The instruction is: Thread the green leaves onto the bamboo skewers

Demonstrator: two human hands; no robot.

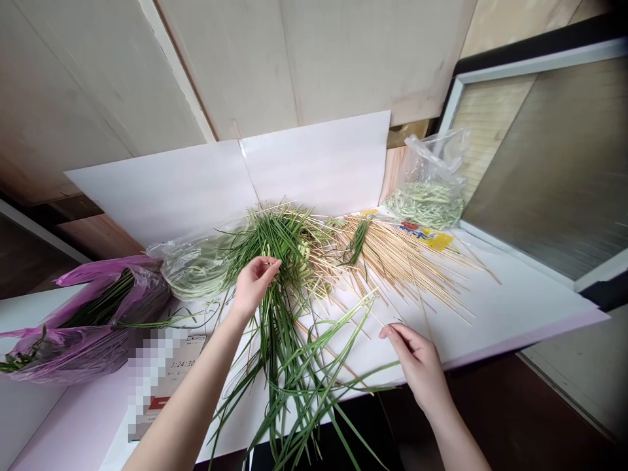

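Two bare hands work over a white desk (510, 294). The left hand (252, 288) is above the heap at the middle of the desk, its thumb and forefinger brought narrowly together at the green leaves (282, 347); whether they grip a leaf, I cannot tell. The right hand (419, 360), near the front edge, has its fingers pinched on the end of a thin pale stick (375, 318), which slants up and left toward the lighter leaf ends.

The long leaves run from the heap toward the near edge, fan out and hang over it. Behind them lies a darker green bunch (245, 245), mixed with pale green pieces and stick ends. Many loose wooden sticks (407, 258) spread from the heap toward the right side, with a small green tuft (362, 239) lying across their left part. A yellow and blue printed wrapper (434, 238) is among their far ends.

At the far right corner stands a clear bag (426, 203) with pale green strips inside. Left of the heap is another transparent bag (196, 265) of pale green strands. Nearer the left edge, a purple bag (142, 288) lies open around dark green stalks. In front of it, a partly pixelated device (179, 366) shows digits. White panels (318, 163) stand along the back edge.
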